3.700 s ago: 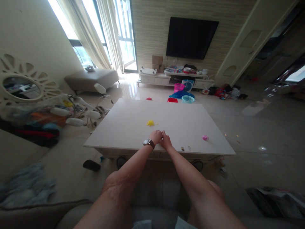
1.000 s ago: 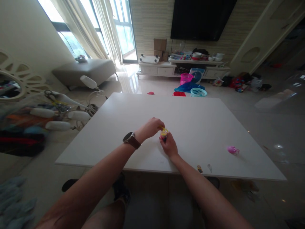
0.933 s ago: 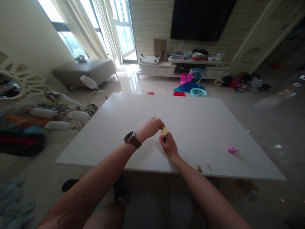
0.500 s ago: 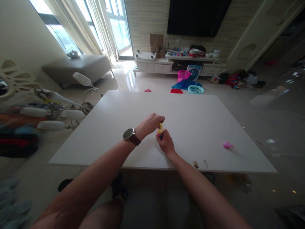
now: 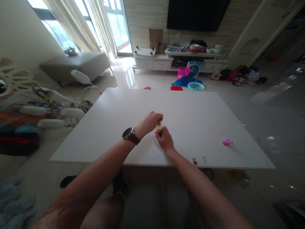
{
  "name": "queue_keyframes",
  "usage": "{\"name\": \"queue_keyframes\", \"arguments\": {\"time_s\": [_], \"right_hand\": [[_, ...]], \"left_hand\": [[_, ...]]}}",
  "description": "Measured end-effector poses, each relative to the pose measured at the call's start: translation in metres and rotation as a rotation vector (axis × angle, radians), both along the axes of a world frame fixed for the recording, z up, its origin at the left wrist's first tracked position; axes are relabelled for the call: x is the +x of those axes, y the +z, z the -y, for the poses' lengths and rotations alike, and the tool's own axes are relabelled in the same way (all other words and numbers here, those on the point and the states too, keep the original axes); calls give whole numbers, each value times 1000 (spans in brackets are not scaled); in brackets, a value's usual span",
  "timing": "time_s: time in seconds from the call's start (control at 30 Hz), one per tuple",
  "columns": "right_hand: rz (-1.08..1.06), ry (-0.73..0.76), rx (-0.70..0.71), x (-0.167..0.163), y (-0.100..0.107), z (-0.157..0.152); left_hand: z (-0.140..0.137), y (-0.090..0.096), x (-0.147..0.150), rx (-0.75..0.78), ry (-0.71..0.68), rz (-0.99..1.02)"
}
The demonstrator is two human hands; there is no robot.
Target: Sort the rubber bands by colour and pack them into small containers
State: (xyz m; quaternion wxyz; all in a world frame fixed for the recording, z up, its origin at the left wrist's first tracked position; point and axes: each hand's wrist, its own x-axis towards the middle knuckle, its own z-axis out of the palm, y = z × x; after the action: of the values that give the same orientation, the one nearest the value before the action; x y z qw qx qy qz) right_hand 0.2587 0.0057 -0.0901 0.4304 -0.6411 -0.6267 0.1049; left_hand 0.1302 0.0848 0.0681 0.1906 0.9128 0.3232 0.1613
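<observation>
My right hand (image 5: 166,140) is wrapped round a small colourful cup (image 5: 159,129) with yellow at its top and pink and dark colours on its side. Just above the cup's mouth, my left hand (image 5: 152,120) is closed in a pinch, and the fingertips hide most of what they hold; a tiny yellowish bit shows below them. A watch (image 5: 128,133) is on the left wrist. On the white table (image 5: 190,121), near its front edge by my right forearm, lie a small yellow-and-dark cartoon figure piece (image 5: 194,161) and a small clear piece (image 5: 204,160).
A pink round toy-like object (image 5: 227,142) rests on the table's right side. Beyond the far edge are a light-blue basket (image 5: 195,86), a pink basket (image 5: 183,72) and a low cabinet (image 5: 152,64). Lamp arms with white shades (image 5: 72,112) stand close by the left edge.
My left hand has shifted slightly up and left over the cup. Less yellow shows between its fingers and the cup. The right hand keeps its hold, and the whole view has tilted slightly.
</observation>
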Motion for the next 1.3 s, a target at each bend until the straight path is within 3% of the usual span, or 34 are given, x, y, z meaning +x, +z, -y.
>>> {"name": "queue_keyframes", "arguments": {"time_s": [0.2,0.33,0.53,0.87,1.1,1.3], "right_hand": [[13,13,-6,0,0,0],[45,35,7,0,1,-1],[83,71,16,0,3,-1],[77,54,1,1,4,0],[58,43,-16,1,4,0],[61,22,-15,1,2,-1]], "left_hand": [[-5,-14,-5,41,27,-19],[2,-2,-8,7,-45,-202],[14,17,-11,-22,-28,-385],[-6,-10,-18,-116,-113,-169],[1,0,-18,-71,-3,-168],[-1,4,-19,-25,-58,-173]]}}
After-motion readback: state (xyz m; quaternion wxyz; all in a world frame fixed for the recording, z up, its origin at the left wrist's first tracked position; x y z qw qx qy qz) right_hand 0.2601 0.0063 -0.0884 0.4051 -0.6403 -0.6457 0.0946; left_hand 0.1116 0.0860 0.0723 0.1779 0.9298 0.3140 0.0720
